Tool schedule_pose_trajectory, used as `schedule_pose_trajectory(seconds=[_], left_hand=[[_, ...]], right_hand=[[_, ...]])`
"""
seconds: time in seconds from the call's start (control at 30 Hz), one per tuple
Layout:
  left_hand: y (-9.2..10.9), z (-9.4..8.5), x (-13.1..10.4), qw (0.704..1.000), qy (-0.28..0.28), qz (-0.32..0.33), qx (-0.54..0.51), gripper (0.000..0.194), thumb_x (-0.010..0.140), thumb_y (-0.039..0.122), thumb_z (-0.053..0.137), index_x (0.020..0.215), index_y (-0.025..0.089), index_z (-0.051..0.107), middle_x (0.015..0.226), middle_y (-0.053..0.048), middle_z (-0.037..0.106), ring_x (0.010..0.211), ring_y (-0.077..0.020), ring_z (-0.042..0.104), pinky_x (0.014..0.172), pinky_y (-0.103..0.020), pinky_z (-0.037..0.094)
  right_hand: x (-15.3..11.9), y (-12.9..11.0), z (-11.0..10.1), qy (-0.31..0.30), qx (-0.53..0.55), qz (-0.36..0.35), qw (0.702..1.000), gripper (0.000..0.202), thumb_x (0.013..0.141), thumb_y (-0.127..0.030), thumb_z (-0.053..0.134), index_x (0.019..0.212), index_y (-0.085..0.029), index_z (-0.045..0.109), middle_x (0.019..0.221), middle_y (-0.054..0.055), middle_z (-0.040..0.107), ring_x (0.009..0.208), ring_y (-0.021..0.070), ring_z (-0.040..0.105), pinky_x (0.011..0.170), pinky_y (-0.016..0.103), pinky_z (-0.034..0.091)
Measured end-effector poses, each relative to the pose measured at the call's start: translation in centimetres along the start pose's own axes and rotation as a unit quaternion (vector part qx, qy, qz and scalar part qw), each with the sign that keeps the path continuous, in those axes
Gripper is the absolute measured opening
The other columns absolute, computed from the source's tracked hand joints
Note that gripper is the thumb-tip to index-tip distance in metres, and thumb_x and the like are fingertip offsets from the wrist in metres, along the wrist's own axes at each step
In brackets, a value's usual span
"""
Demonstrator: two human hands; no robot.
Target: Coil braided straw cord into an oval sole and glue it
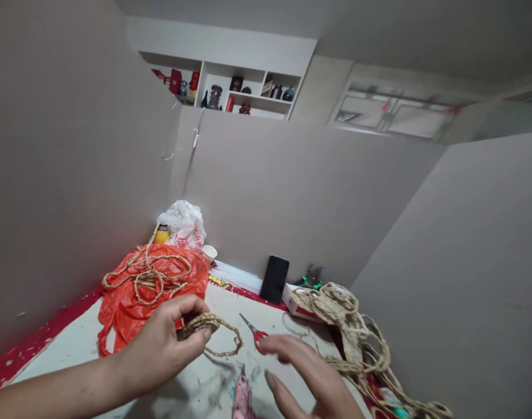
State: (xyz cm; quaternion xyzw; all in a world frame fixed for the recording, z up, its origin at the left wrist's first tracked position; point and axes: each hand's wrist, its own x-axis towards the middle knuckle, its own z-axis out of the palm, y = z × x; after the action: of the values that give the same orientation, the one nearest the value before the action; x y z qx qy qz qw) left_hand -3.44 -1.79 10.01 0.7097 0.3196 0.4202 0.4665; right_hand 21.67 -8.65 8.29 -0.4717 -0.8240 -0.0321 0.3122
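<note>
A: You have tall grey walls point(266, 192) around you, and a white shelf point(224, 75) with little things up past the front one.

B: Below is your pale table point(266, 311), with some dark marks on top. A crinkly red bag point(117, 314) lies on your left with loose rope point(149, 270) on it. A rope pile point(348, 326) is on your right.

A: And your hands?

B: Your right hand point(272, 362) has its thumb and fingers spread, and I see nothing in it. Your left hand point(170, 337) pinches a small rope coil point(200, 321) over the middle of the table.

A: How do you do this bit well?

B: Pinch the coil firmly, or its rounds might slip apart. Line them up snug, and let the hanging loop point(238, 340) stay free of twists.

A: That pink tool point(243, 398) looks like a glue gun. Its tip may be hot, so mind your fingers!

B: The red scissors point(259, 337) are right by your right fingertips. I can't tell if you touch them. Watch the sharp end.
</note>
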Motion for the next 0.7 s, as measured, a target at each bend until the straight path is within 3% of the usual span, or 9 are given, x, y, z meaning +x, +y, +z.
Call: schedule_pose_trajectory(seconds=[0.07,0.13,0.27,0.4,0.57,0.7], left_hand=[[0.5,0.1,-0.3,1.0,0.003,0.007,0.014,0.009,0.081,0.022,0.059,0.073,0.019,0.057,0.068,0.003,0.05,0.065,-0.0129,0.044,0.061,-0.022,0.036],[1.0,0.1,-0.6,1.0,0.006,0.012,0.026,0.008,0.081,0.022,0.059,0.074,0.019,0.057,0.069,0.002,0.051,0.067,-0.0134,0.045,0.061,-0.022,0.037],[1.9,0.2,-0.9,0.998,0.01,0.022,0.055,0.008,0.081,0.021,0.058,0.074,0.019,0.057,0.069,0.002,0.052,0.066,-0.0136,0.046,0.061,-0.022,0.038],[2.4,0.4,-1.0,0.996,0.028,0.029,0.084,0.007,0.082,0.021,0.057,0.075,0.019,0.057,0.07,0.001,0.053,0.066,-0.0135,0.047,0.06,-0.022,0.038],[2.2,0.8,-1.0,0.991,0.045,0.032,0.122,0.009,0.085,0.025,0.056,0.078,0.019,0.057,0.072,0.001,0.054,0.069,-0.0138,0.05,0.063,-0.023,0.041],[1.5,1.2,-0.9,0.992,0.062,0.056,0.098,0.011,0.085,0.023,0.056,0.096,0.022,0.056,0.082,0.0,0.059,0.074,-0.0145,0.054,0.066,-0.023,0.046]], right_hand=[[1.9,-1.2,-0.1,0.043,0.062,0.04,0.996,0.036,0.086,-0.018,0.055,0.12,-0.03,0.049,0.119,0.005,0.064,0.11,0.0203,0.061,0.093,0.032,0.049],[3.5,-1.9,0.8,0.04,0.136,0.072,0.987,0.041,0.083,-0.017,0.056,0.122,-0.028,0.049,0.121,0.005,0.063,0.112,0.0205,0.059,0.096,0.036,0.048],[5.1,-2.6,2.7,0.045,0.274,0.042,0.96,0.034,0.08,-0.011,0.055,0.109,-0.026,0.049,0.098,0.0,0.066,0.093,0.0152,0.065,0.085,0.028,0.052],[5.0,-2.7,3.1,0.096,0.223,-0.021,0.97,0.017,0.082,-0.009,0.053,0.09,-0.024,0.054,0.078,-0.003,0.062,0.071,0.0118,0.062,0.067,0.022,0.05],[4.6,-2.8,2.9,0.142,0.17,-0.053,0.974,0.019,0.083,-0.006,0.051,0.092,-0.023,0.053,0.075,-0.001,0.062,0.065,0.0121,0.061,0.062,0.022,0.049],[4.7,-2.8,3.0,0.177,0.139,-0.105,0.969,0.025,0.081,-0.003,0.051,0.096,-0.022,0.051,0.071,-0.001,0.06,0.059,0.0122,0.058,0.056,0.023,0.048]])
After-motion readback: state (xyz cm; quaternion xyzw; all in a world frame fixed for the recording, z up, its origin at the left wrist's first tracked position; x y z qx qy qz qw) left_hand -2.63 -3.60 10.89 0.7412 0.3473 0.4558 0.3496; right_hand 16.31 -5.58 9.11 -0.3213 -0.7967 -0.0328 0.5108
